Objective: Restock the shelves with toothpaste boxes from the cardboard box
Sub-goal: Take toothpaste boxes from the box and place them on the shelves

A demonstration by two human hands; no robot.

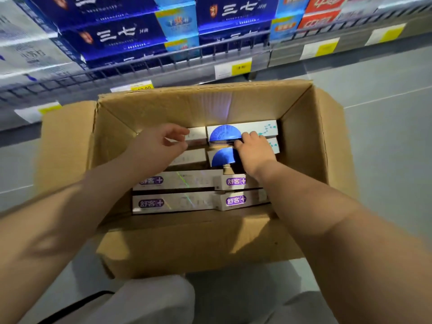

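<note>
Hands reach in the cardboard box (pixel 187 108): left hand (pixel 161 142) pinches a white toothpaste box (pixel 198 134), right hand (pixel 254 149) grips a blue-printed box (pixel 224 134), likely to lift both out.

You can read 三七 in white on the dark blue cardboard boxes (pixel 117 33) on the wire-fronted metal shelf (pixel 149 64), and 舒客+ in purple on the long silvery-white toothpaste boxes (pixel 177 202) along the brown cardboard box's (pixel 187 242) near wall.

A single view is given, taken from the head and aimed forward and down. The open cardboard box (pixel 187 242) is seen from close above; the shelves (pixel 163 65) are caught along the top edge, the floor (pixel 385 141) at the sides.
</note>
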